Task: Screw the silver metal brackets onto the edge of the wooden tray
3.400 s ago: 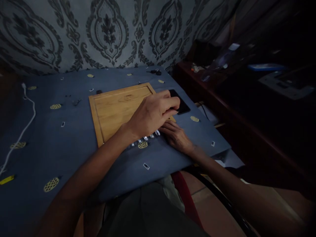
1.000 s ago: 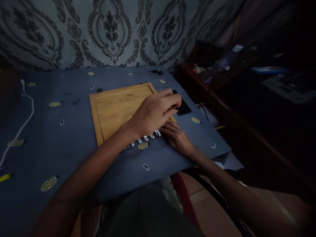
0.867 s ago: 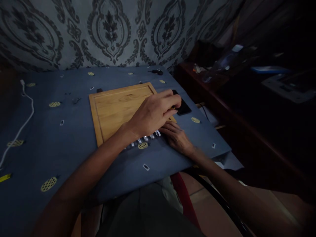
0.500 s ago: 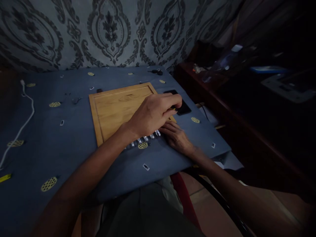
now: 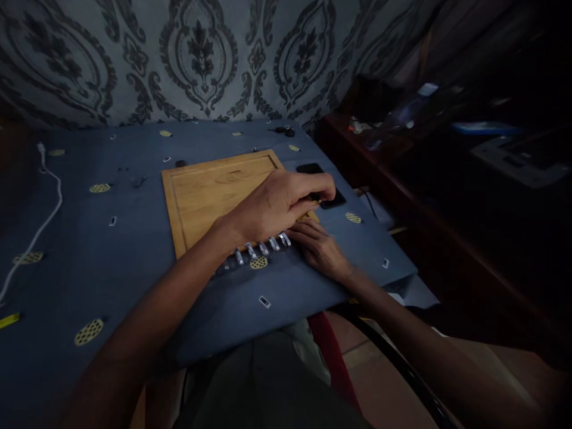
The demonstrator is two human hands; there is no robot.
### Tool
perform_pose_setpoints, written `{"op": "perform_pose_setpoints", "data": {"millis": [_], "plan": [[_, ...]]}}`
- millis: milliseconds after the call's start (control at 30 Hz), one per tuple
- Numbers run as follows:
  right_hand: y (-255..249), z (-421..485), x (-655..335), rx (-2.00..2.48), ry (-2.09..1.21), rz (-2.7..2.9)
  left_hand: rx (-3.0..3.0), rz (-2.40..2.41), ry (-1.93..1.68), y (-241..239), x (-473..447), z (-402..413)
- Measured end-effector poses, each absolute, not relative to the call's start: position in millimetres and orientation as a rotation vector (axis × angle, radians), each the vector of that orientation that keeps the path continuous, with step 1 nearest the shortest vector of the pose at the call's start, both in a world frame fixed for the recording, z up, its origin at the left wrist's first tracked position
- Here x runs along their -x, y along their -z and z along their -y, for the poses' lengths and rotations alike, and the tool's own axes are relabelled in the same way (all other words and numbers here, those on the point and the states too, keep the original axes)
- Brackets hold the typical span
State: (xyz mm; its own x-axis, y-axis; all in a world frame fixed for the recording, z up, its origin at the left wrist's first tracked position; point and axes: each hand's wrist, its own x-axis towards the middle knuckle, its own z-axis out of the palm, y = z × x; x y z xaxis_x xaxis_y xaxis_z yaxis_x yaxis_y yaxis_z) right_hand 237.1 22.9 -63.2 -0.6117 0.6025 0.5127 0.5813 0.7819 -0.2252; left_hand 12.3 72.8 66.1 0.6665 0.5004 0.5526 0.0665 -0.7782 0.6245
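Note:
My left hand (image 5: 277, 199) reaches over the near right part of a wooden board (image 5: 203, 199). Its thumb and index finger are pinched together around something small, with only a hint of yellow showing. Below it, my right hand (image 5: 320, 247) lies low at the board's near right corner, its fingers stretched forward along the edge and their tips partly hidden. Several short shiny strips (image 5: 263, 248) sit in a row along the board's near edge, just left of my right hand. My left forearm covers part of that row.
A black phone (image 5: 333, 193) lies beyond my hands, right of the board. Keys (image 5: 286, 130) rest near the table's back edge. A white cable (image 5: 51, 205) and a yellow object (image 5: 9, 320) are at the left. A dark red cabinet (image 5: 357, 143) stands at the right.
My left hand has shifted slightly to the right, and its wrist has lifted a little, so more of the shiny strips show. My right hand has hardly moved.

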Motion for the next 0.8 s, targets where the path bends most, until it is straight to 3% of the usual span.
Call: {"op": "perform_pose_setpoints", "data": {"millis": [233,500,800], "plan": [[65.4,-23.1,-238.3,0.928,-0.089,2.385,-2.317,-0.417,-0.950,-69.5,-9.0,-74.4],[63.0,-22.1,-238.0,0.900,-0.057,2.405,-2.198,-0.587,-1.235,-85.0,3.8,-72.7],[61.3,-21.3,-237.5,0.964,-0.152,2.412,-2.336,-0.601,-1.221,-73.8,-1.9,-75.7]]}}
